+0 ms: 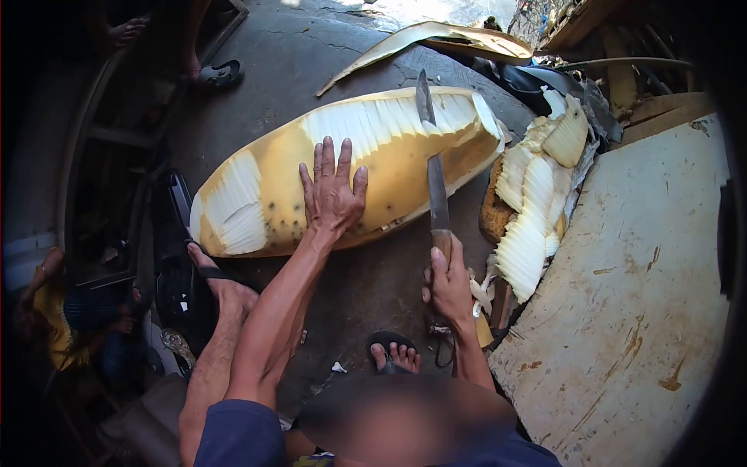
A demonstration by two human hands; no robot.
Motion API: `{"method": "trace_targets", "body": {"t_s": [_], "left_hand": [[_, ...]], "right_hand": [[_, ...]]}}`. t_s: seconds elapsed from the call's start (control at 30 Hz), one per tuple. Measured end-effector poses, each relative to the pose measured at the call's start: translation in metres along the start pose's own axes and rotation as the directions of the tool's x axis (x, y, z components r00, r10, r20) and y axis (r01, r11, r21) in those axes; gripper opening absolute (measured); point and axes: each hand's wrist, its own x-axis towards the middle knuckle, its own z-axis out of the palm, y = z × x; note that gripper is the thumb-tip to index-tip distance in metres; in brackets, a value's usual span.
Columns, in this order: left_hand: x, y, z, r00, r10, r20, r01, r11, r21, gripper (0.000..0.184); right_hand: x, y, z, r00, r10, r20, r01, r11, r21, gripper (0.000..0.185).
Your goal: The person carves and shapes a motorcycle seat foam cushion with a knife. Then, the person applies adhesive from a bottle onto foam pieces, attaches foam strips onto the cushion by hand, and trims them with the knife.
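A large oblong yellow block (261,175), foam-like, lies on the dark floor in front of me. White ridged cut faces show along its far side and at its left end, and small dark spots dot its near left part. My left hand (334,194) presses flat on its top, fingers spread. My right hand (451,288) is closed round the wooden handle of a long knife (438,194). The blade points away from me across the block's right part. Its middle is hidden under the yellow surface, and the tip comes out past the far edge.
White ridged offcuts (533,202) are piled right of the block. A long curved strip (428,35) lies beyond it. A worn pale board (622,296) fills the right side. Another person's sandalled foot (222,74) stands at upper left; a person in yellow (54,311) is at far left.
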Motion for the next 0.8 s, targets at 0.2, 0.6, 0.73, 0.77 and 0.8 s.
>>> {"method": "trace_targets", "body": {"t_s": [0.2, 0.6, 0.73, 0.77, 0.8], "left_hand": [[0.003, 0.001, -0.007, 0.999, 0.007, -0.038, -0.007, 1.000, 0.005, 0.063], [0.001, 0.001, -0.002, 0.998, 0.008, -0.059, -0.009, 1.000, -0.020, 0.065], [0.004, 0.000, -0.004, 0.998, 0.009, -0.064, -0.008, 1.000, 0.012, 0.062], [0.003, -0.002, 0.003, 0.994, 0.014, -0.108, -0.015, 1.000, -0.006, 0.062], [0.012, -0.004, -0.001, 0.993, 0.010, -0.119, -0.011, 1.000, -0.003, 0.062]], "right_hand": [[-0.030, 0.001, -0.003, 0.995, 0.038, 0.088, -0.037, 0.999, -0.011, 0.045], [0.037, -0.021, 0.013, 0.985, -0.018, 0.173, 0.033, 0.996, -0.088, 0.044], [-0.025, 0.043, -0.007, 0.987, -0.069, 0.146, 0.091, 0.985, -0.147, 0.045], [-0.025, 0.038, -0.006, 0.987, -0.033, 0.160, 0.054, 0.990, -0.130, 0.045], [-0.021, 0.039, -0.005, 0.985, -0.042, 0.168, 0.065, 0.989, -0.131, 0.045]]}}
